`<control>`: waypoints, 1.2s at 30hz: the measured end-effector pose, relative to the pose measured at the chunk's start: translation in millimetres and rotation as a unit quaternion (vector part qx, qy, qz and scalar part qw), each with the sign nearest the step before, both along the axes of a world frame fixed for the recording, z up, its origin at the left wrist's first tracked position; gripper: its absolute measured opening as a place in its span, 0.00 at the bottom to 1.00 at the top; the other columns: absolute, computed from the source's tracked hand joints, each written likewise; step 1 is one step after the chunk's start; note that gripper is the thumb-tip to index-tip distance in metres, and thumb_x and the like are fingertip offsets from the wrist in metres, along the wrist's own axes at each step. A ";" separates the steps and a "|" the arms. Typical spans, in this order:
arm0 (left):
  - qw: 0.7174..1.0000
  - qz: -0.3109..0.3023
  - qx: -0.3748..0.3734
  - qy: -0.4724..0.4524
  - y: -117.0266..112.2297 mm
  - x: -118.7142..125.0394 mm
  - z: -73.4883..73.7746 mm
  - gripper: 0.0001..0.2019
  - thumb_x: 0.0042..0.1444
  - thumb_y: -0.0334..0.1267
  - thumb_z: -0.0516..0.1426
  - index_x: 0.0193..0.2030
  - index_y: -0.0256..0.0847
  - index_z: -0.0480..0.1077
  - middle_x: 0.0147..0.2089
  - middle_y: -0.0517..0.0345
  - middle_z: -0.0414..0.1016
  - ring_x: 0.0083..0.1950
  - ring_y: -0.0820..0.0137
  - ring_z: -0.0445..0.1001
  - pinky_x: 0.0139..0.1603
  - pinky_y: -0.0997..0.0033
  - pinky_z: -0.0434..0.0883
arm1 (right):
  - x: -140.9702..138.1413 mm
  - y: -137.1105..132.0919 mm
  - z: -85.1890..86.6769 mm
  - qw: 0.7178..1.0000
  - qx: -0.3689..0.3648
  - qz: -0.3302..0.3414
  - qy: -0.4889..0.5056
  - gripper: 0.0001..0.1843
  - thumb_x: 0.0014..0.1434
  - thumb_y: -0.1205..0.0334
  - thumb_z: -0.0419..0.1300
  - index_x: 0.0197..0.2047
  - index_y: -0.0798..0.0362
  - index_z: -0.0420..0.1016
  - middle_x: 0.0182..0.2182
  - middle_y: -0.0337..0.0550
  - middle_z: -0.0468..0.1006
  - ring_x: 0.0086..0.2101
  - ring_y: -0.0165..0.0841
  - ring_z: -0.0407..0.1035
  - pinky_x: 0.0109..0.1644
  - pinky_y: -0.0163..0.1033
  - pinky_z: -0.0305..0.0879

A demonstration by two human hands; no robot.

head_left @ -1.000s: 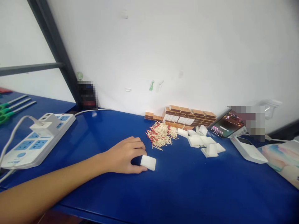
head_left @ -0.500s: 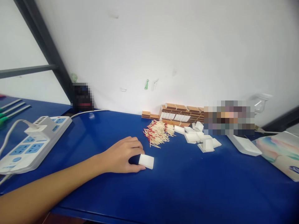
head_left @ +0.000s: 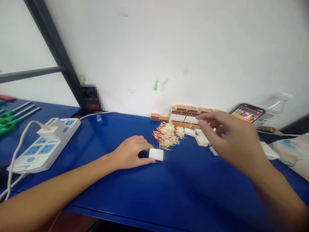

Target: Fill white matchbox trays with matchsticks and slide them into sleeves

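My left hand (head_left: 131,152) rests on the blue table (head_left: 169,190), its thumb and fingers pinching a small white matchbox tray (head_left: 156,154). A pile of red-tipped matches (head_left: 167,136) lies just beyond the tray. My right hand (head_left: 229,138) hovers over several loose white trays (head_left: 200,139), fingers spread and slightly blurred, holding nothing. Brown matchbox sleeves (head_left: 190,115) are stacked against the wall behind the matches.
A white power strip (head_left: 44,143) with a plugged-in charger and cable lies at the left. Green-handled tools (head_left: 12,114) lie at the far left. A lit phone (head_left: 247,112) leans on the wall at the right, near a white box (head_left: 269,150) and a colourful pack (head_left: 293,154).
My right hand has come into view from the right, reaching over the loose white trays. My left hand has slid the white tray a little farther, toward the matches.
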State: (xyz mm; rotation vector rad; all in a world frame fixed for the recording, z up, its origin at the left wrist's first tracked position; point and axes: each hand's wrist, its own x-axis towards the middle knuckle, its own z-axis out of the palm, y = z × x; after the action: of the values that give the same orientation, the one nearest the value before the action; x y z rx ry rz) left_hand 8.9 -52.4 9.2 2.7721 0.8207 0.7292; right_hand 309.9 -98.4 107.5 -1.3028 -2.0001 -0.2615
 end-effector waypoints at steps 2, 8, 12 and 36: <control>1.000 0.019 -0.005 -0.007 2.1 -0.9 0.7 0.18 0.63 0.53 0.64 0.49 0.40 0.78 0.36 0.57 0.79 0.38 0.67 0.74 0.43 0.65 0.69 | 11.7 31.1 -7.8 0.998 -0.058 -0.005 0.014 0.09 0.67 0.55 0.59 0.42 0.48 0.80 0.35 0.45 0.82 0.31 0.37 0.74 0.34 0.43 0.67; 0.999 0.035 -0.006 -0.010 1.9 -2.0 3.0 0.20 0.62 0.56 0.64 0.48 0.41 0.79 0.33 0.58 0.76 0.36 0.68 0.71 0.39 0.67 0.66 | 10.2 93.6 -65.9 0.990 -0.130 0.054 -0.012 0.09 0.66 0.57 0.59 0.39 0.50 0.79 0.35 0.44 0.81 0.30 0.35 0.71 0.36 0.41 0.64; 0.999 0.029 -0.016 0.002 0.1 -0.5 0.4 0.22 0.60 0.60 0.64 0.44 0.41 0.79 0.30 0.60 0.73 0.34 0.69 0.69 0.36 0.68 0.64 | -6.1 106.1 -71.8 0.986 -0.146 0.062 -0.050 0.10 0.66 0.57 0.60 0.39 0.50 0.81 0.35 0.45 0.80 0.33 0.36 0.71 0.38 0.43 0.64; 0.999 0.019 0.011 0.026 4.9 -4.3 -2.8 0.22 0.62 0.59 0.63 0.44 0.39 0.78 0.31 0.59 0.72 0.35 0.68 0.68 0.37 0.67 0.64 | -22.7 137.7 -62.8 0.932 -0.209 0.055 -0.292 0.18 0.70 0.57 0.55 0.29 0.53 0.74 0.33 0.50 0.78 0.31 0.35 0.68 0.33 0.42 0.58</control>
State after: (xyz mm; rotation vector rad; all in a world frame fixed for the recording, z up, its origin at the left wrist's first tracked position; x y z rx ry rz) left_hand 4.6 -47.5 6.4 2.8135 0.8820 0.6805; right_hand 287.2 39.3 44.8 -1.4823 -2.7405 -0.1869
